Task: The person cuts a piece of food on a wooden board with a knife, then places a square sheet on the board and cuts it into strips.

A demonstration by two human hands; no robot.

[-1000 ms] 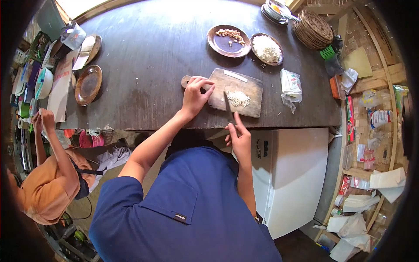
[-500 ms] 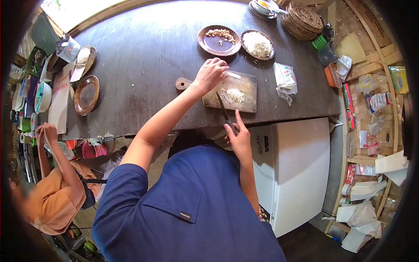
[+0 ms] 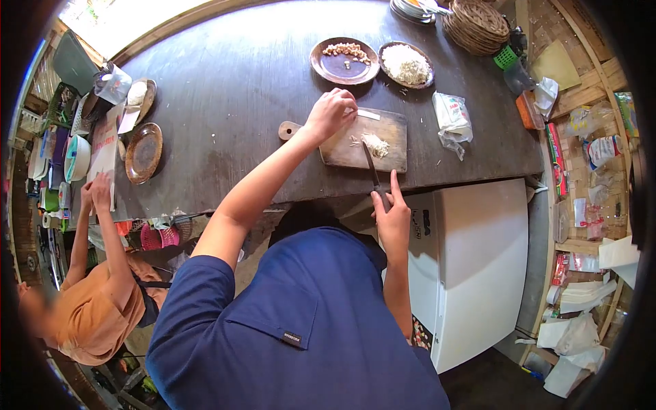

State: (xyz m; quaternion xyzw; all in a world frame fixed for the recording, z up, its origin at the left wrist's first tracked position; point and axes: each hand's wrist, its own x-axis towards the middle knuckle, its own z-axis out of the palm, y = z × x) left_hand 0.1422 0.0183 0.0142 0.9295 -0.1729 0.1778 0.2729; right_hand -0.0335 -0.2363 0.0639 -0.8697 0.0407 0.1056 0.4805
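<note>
A wooden cutting board (image 3: 393, 130) lies near the front edge of the dark table (image 3: 239, 75). On the board sit a small pile of pale chopped pieces (image 3: 376, 145) and a white strip (image 3: 369, 115) at its far edge. My right hand (image 3: 392, 217) grips a knife (image 3: 372, 171) with the forefinger along the blade, whose tip rests by the pile. My left hand (image 3: 331, 113) hovers with fingers curled over the board's far left part, close to the white strip; whether it holds anything is hidden.
Beyond the board stand a brown plate (image 3: 344, 61) with brownish pieces and a dish of white shreds (image 3: 407, 65). A plastic bag (image 3: 453, 117) lies right of the board. Another person in orange (image 3: 85, 294) sits at the left. A white cabinet (image 3: 478, 266) stands under the table.
My left hand left the board's left end and moved up to its far edge. The knife swept the chopped pieces into a tighter pile further right.
</note>
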